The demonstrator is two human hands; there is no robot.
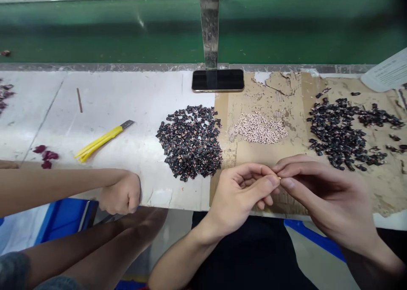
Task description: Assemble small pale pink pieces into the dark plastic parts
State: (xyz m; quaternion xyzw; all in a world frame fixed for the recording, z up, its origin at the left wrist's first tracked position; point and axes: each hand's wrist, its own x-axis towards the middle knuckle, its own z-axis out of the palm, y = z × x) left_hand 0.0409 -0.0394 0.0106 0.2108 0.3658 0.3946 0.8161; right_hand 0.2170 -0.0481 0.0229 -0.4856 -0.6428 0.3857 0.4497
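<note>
tiny part (280,178), axis too small to tell, clamped between left hand (241,192) and right hand (327,196) fingertips; pale pile (260,129) above, dark pile (190,141) upper left

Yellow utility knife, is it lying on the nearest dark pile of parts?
No, the yellow utility knife lies on bare tabletop, left of the nearest dark pile.

Glossy black phone (218,79) beside shiny metal post (209,25); torn, rough brown cardboard (295,107) on smooth white worktop (127,99).

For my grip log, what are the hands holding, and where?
Left hand and right hand pinch one tiny piece between fingertips; which part, too small to tell.
</note>
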